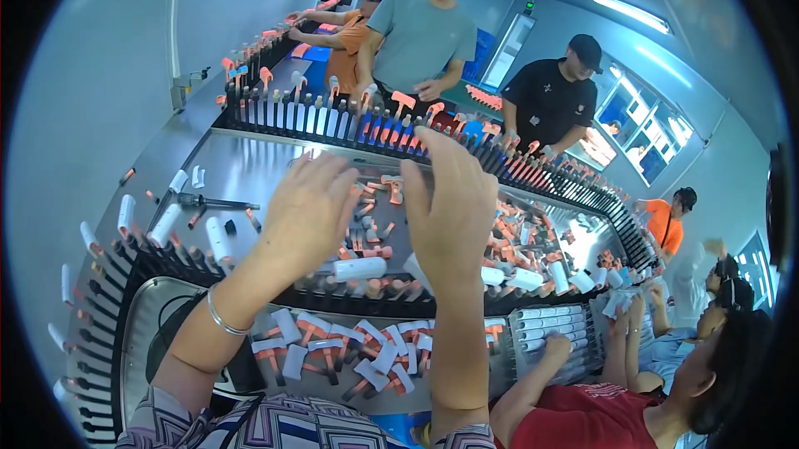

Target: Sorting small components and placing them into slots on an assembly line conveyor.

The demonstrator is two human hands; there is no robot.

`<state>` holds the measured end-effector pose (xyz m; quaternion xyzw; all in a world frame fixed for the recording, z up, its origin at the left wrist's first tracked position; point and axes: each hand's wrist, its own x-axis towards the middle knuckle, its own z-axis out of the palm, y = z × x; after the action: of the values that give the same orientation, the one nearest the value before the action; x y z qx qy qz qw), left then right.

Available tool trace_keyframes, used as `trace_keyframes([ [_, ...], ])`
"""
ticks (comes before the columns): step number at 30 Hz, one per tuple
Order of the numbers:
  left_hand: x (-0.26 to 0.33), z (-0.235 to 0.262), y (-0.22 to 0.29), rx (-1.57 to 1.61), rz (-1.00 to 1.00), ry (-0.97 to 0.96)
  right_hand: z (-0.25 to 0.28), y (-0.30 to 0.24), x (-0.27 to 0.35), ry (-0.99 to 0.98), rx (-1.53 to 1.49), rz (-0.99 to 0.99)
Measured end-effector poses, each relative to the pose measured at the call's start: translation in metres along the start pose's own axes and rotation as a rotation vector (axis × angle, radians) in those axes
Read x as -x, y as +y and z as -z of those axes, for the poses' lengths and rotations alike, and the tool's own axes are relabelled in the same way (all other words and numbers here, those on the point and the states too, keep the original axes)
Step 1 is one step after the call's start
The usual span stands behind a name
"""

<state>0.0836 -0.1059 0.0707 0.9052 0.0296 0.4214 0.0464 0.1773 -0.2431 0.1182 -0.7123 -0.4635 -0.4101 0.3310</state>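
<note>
Both of my hands reach forward over a metal worktop ringed by a conveyor of upright dark posts. My left hand [310, 209] is over the middle of the worktop, back up, fingers stretched forward and slightly apart. I see nothing in it, though its palm side is hidden. My right hand [454, 199] is raised beside it, thumb apart from the fingers, near the far row of posts [366, 126]. No thing shows in its grip. Between and beyond the hands lie small loose orange and grey parts [366, 237]. A white cylinder [359, 269] lies just below them.
Below my forearms a metal tray holds several orange T-shaped pieces with white tops [333, 349]. The near conveyor row [391, 303] curves round at left [100, 341]. A dark rod tool [218, 203] lies left. White tubes [549, 328] and a person in red [574, 420] are right; others stand across.
</note>
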Motion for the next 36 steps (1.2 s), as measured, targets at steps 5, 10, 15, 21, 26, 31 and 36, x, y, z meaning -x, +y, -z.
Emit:
trace_keyframes([
  [5,0.017,-0.073,-0.004,0.067,0.208,-0.733,-0.091,0.062,0.088,-0.675,0.195,-0.185],
  [10,0.057,-0.068,-0.033,0.02,0.274,-0.632,-0.111,0.04,0.104,-0.853,-0.113,-0.2],
  [15,0.081,-0.037,-0.061,-0.175,0.223,-0.409,-0.11,-0.016,0.093,-0.527,-0.329,-0.029],
  [21,0.028,0.028,-0.004,-0.111,0.042,-0.177,0.03,-0.043,0.011,-0.426,-0.262,-0.004],
  [26,-0.009,-0.005,0.023,0.016,-0.073,0.091,0.04,0.004,-0.004,-0.034,-0.061,-0.224],
  [31,0.051,-0.089,0.009,0.025,0.071,-0.826,-0.082,0.071,0.134,-0.902,0.394,0.002],
  [36,0.063,-0.076,-0.039,0.033,0.329,-0.698,-0.106,0.023,0.107,-0.73,-0.037,-0.324],
])
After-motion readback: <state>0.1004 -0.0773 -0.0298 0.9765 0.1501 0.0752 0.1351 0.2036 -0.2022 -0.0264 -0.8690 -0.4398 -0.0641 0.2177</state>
